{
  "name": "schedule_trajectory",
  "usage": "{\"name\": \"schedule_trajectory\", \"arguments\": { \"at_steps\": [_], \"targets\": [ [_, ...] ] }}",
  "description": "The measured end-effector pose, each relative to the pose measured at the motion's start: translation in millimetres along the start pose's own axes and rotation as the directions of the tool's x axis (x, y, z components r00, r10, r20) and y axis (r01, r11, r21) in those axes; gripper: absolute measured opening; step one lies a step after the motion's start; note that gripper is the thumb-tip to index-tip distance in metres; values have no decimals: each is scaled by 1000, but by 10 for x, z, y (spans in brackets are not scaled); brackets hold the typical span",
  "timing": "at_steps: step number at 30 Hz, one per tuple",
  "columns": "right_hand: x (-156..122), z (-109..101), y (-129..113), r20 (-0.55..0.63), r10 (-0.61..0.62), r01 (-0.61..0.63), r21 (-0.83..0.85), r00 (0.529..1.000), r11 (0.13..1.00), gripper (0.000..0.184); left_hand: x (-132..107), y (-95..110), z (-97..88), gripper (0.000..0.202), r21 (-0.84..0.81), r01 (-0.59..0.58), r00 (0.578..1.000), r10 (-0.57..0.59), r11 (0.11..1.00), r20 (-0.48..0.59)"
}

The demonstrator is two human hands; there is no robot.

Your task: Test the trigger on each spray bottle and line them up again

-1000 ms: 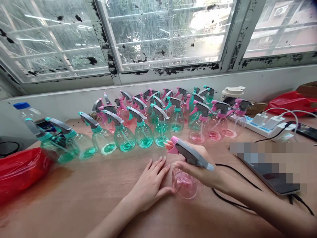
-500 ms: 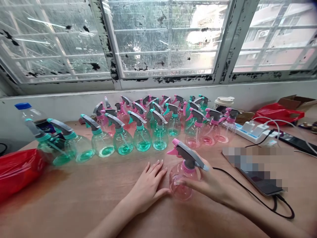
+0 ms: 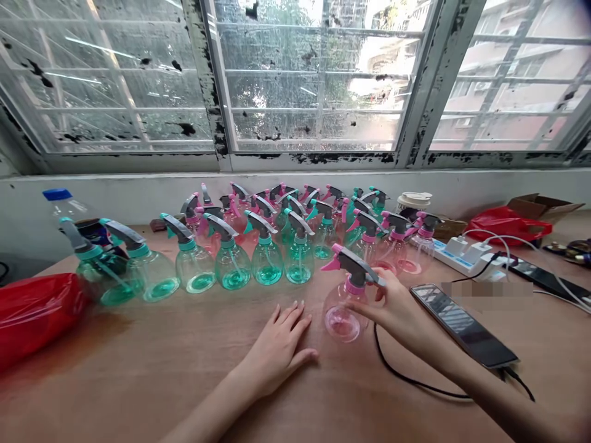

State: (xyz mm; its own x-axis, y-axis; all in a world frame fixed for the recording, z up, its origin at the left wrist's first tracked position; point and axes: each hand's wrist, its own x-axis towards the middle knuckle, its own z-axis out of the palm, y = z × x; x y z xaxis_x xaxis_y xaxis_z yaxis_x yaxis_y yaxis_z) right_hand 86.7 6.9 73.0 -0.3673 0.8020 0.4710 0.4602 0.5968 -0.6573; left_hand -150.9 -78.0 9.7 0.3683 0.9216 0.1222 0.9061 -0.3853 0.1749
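My right hand (image 3: pixel 398 312) grips a pink spray bottle (image 3: pixel 342 311) with a grey and pink trigger head, holding it upright just behind the front row's right end. My left hand (image 3: pixel 279 347) lies flat on the wooden table (image 3: pixel 138 369) with its fingers stretched out, a little left of that bottle and holding nothing. Beyond both hands stand several green spray bottles (image 3: pixel 265 258) in a row and several pink spray bottles (image 3: pixel 397 243) behind and to the right.
A phone (image 3: pixel 462 325) with a black cable lies right of my right hand. A white power strip (image 3: pixel 466 255) with chargers sits behind it. A red bag (image 3: pixel 37 314) lies at the left edge, another red bag (image 3: pixel 508 223) at far right. A water bottle (image 3: pixel 62 209) stands by the window wall.
My right hand has carried the pink bottle forward and stood it upright, nearer the rows. My left hand has stayed flat on the table.
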Motion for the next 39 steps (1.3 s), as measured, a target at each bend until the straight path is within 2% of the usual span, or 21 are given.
{"name": "schedule_trajectory", "arguments": {
  "at_steps": [2,8,14,20,27,33,36,39],
  "targets": [
    [99,25,95,-66,1,-4,-40,998,999,38,-2,-4,4,65,4,-2,1000,2,1000,-5],
    [487,117,229,24,-1,3,-79,1000,997,35,-4,-21,14,61,-3,-9,999,9,1000,-38],
    [820,259,304,1,11,-11,-101,1000,995,33,-1,-31,29,60,0,-13,999,13,1000,-43],
    [998,374,393,-31,17,-21,-115,999,993,31,9,-38,30,61,18,3,1000,-3,1000,-12],
    [988,482,464,-97,20,-34,-145,995,989,50,18,-40,24,59,48,17,1000,-17,999,-4],
    [863,586,434,-173,-6,-14,-118,985,993,53,32,-43,10,58,62,16,1000,-16,998,-3],
    [744,541,426,-192,-9,-9,-93,981,996,56,33,-41,0,57,74,19,1000,-20,997,4],
    [585,364,456,-176,15,-29,-80,984,996,47,25,-51,5,55,78,17,1000,-17,997,-2]
  ]
}}
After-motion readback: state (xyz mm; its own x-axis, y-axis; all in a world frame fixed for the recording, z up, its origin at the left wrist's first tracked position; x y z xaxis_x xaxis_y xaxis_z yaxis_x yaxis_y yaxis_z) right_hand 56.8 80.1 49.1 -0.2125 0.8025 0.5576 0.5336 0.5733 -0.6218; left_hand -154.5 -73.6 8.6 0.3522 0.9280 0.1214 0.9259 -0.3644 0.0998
